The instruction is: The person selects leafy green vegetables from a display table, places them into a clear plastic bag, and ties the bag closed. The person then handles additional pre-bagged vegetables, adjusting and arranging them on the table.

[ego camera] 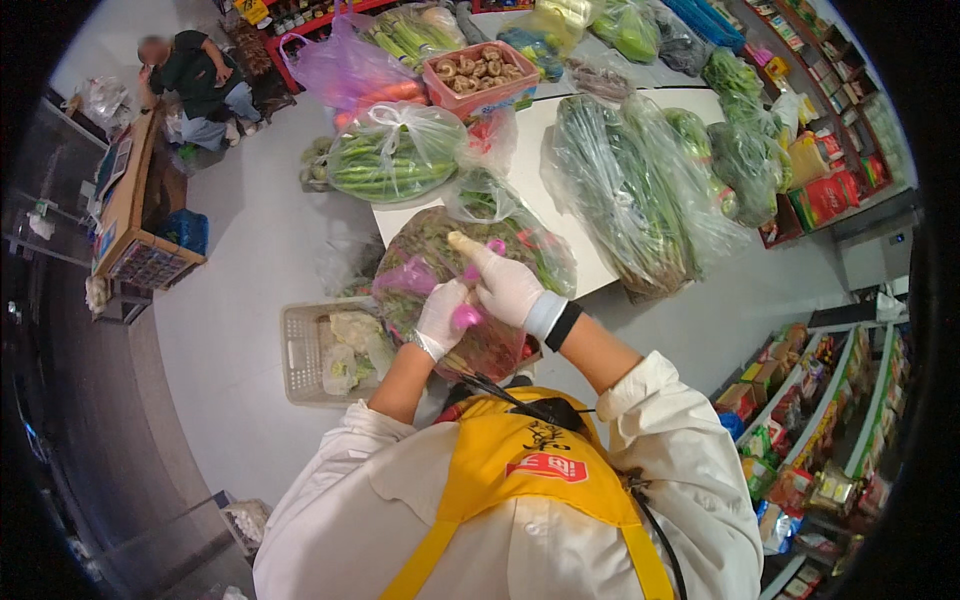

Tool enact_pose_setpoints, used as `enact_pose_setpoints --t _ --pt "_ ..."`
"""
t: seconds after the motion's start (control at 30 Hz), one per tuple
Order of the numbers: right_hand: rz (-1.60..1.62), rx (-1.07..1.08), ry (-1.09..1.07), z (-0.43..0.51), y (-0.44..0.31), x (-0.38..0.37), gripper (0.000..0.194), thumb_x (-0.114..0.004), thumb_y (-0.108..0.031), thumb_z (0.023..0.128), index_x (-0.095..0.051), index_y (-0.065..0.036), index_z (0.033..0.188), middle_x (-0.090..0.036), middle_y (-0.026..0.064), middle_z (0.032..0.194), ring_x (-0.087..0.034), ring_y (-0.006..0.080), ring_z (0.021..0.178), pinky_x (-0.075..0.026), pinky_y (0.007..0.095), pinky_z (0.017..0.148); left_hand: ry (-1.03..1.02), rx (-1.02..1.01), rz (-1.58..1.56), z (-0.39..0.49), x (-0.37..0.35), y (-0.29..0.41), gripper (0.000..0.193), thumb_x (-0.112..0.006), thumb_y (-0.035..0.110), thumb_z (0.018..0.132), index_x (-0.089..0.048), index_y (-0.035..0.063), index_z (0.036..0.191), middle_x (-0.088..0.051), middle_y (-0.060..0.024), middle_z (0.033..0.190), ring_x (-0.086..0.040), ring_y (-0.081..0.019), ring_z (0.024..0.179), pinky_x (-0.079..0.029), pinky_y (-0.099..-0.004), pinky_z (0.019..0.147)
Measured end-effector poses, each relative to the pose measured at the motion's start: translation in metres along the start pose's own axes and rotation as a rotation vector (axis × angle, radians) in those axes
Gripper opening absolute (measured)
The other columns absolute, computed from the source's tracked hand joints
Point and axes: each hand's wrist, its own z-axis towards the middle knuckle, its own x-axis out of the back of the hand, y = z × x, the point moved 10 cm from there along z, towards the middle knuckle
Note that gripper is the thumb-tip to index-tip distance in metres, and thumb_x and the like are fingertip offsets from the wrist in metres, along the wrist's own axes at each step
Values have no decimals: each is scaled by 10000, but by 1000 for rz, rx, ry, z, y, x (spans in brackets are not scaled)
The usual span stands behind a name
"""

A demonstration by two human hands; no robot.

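Both my hands wear pale gloves and meet over a large clear plastic bag of dark reddish-green leafy vegetables (412,240) at the near edge of the white table (532,135). My left hand (442,315) grips the bag's gathered pink plastic handle. Just to its right, my right hand (506,281) is closed on another part of the same pink plastic, with a loop of it showing by the fingers. Behind the bag lie a tied clear bag of long green vegetables (397,154) and a smaller bag of greens (487,199). Long leafy stalks in clear plastic (622,195) lie to the right.
A pale plastic crate (296,356) with bagged vegetables stands on the floor at left. A pink basket of mushrooms (480,79) and a purple bag of carrots (337,64) are at the back. A person (199,82) sits beside a cardboard-sided counter (135,202). Stocked shelves (817,397) line the right.
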Motion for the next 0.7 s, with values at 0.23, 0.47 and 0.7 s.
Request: enact_pose_setpoints --t 0.23,0.47,0.7 --pt "-386 45 -414 6 30 -49 336 -616 -175 874 -628 -77 1195 -689 206 949 -658 382 961 -534 463 810 -198 -421 682 -16 -16 69 127 -606 38 807 -615 29 933 -587 -90 760 -580 -226 693 -464 -337 651" --pt "-38 -192 -260 -46 44 -61 286 -531 -292 978 -648 -31 992 -680 211 909 -644 416 870 -506 486 765 -63 87 91 -16 19 10 78 -632 75 951 -601 6 975 -660 -49 937 -621 -133 897 -506 -283 832" --pt "306 -466 -387 -72 77 -93 310 -562 -323 978 -651 -29 1018 -694 193 907 -649 387 911 -501 446 783 -121 98 175 -22 17 19 167 -736 -6 825 -615 15 936 -688 -62 970 -650 -144 916 -522 -293 851"
